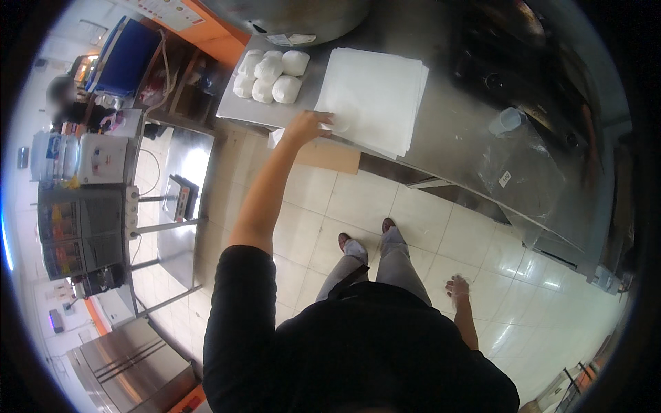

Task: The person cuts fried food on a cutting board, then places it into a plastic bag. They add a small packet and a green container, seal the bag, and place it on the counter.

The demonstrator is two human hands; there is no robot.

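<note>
My left hand (310, 126) reaches to the near left edge of a stack of white paper sheets (382, 89) on a steel counter. Its fingers are curled at the sheets' edge around something faint and see-through that I cannot make out. Left of the stack sit several rounded white-wrapped bundles (268, 72), grouped together with one on top. A small white piece (276, 138) shows beside my left wrist, at the counter's edge. Low at my right side, my right hand (457, 286) hangs over the floor, fingers loosely apart, with what looks like thin clear plastic over it.
A large metal vessel (303, 20) stands behind the bundles. On the right of the counter are a translucent cup (507, 121), clear plastic film (530, 165) and a dark stove (523, 76). A scale (180, 198) rests on a steel table at left; another person (65, 103) is far left.
</note>
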